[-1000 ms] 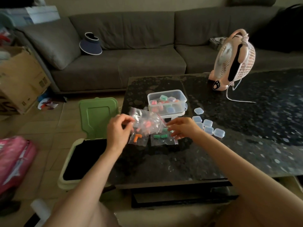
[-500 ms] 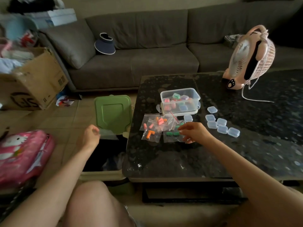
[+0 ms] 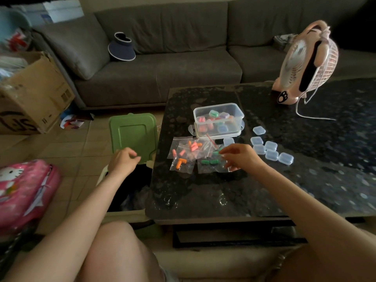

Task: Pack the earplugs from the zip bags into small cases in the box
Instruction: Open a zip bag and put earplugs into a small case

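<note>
The bags [image 3: 184,157] lay flat and overlapping on the dark surface [image 3: 264,190], just in front of the clear box [image 3: 218,105], with one red zip strip running diagonally between them. The green earplugs [image 3: 209,161] in the right-hand bag lay end to end, their long axes running left to right. In the left-hand bag, two orange earplugs [image 3: 179,163] formed a T, one lying crosswise and the other pointing toward the near-left. The pink ones above them were tilted at mixed angles. The box held coloured cases, and a cluster of clear cases [image 3: 271,155] sat just to its right, with one more close to its front corner. The right hand [image 3: 241,157] reached in from the near right, palm down over the bag of green earplugs. Its fingers [image 3: 228,151] were spread and bent, with the tips down at the plastic, and it could not be told whether they pinched the bag or merely touched it. The left hand [image 3: 124,162] hovered off the surface's left edge, above the open bin [image 3: 130,188] and in front of its raised green lid [image 3: 133,137]. Its wrist was straight, and its fingers were curled in against the thumb with nothing seen in them. A pink fan [image 3: 307,64] stood at the far side of the surface.
</note>
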`<state>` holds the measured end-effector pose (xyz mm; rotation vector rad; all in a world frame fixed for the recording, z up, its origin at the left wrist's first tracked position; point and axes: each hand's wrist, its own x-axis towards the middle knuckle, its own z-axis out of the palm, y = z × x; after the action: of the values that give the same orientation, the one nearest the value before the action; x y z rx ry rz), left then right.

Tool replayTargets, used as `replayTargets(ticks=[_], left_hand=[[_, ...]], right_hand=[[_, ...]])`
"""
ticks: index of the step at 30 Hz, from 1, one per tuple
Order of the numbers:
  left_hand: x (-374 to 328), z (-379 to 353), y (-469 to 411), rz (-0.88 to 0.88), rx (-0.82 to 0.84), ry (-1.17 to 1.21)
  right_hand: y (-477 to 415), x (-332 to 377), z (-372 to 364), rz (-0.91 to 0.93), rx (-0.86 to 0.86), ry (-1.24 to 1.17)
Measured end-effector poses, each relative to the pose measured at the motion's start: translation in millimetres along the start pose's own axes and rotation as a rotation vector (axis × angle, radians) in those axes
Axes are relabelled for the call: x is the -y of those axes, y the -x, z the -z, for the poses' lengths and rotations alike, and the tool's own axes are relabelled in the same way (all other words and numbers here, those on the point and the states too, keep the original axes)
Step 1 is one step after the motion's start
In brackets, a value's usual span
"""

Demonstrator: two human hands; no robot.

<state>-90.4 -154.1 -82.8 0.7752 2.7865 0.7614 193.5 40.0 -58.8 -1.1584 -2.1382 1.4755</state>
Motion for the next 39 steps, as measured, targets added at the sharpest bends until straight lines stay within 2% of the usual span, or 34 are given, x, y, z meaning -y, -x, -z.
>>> replayTargets(ticks=[6, 11, 15, 21, 27, 29, 32, 39], left_hand=[[-84, -1, 47, -0.228, 0.041, 0.165], [-116, -42, 86, -0.341, 0.367, 0.324], [-122, -61, 98, -0.279, 0.564, 0.354], [-129, -67, 99, -0.323, 0.527, 0.304], [-140, -59, 106, -0.402, 0.232, 0.385], [-142, -59, 107, -0.387, 0.274, 0.473], [-144, -64, 112, -0.318, 0.456, 0.625], [-145, -70, 119, -0.133, 0.582, 0.810]], right_hand=[[-4, -15, 2, -0.043, -0.210, 0.129], [-10, -25, -1, -0.133, -0.197, 0.167], [-15, -25, -5, -0.159, -0.163, 0.153], [-15, -16, -1, -0.096, -0.128, 0.053], [6, 5, 17, 0.063, 0.073, 0.196], [12, 5, 22, 0.088, 0.157, 0.230], [17, 1, 26, 0.113, 0.251, 0.222], [16, -8, 22, 0.136, 0.173, 0.122]])
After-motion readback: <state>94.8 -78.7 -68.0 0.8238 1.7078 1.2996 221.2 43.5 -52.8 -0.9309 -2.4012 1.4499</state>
